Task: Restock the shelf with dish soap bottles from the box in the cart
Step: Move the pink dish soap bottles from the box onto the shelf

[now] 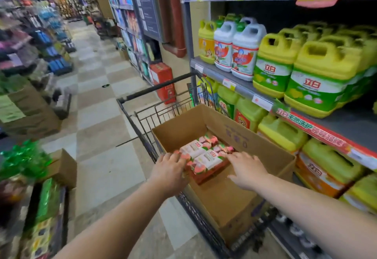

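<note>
Aisle (95,105) box (234,136): bottles (204,157) lie between left fingers (179,157) and right fingers (234,156).

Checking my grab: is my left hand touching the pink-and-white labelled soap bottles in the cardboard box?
Touching. Head view: left hand fingers lie over the soap bottles at their left edge.

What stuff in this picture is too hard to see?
Head view:
- Any bottles lower in the box: covered by the top ones.
- Left hand: grip unclear, thumb hidden underneath.
- Price tags on the shelf: too blurred to read.
- Goods at far left: blurred.
</note>
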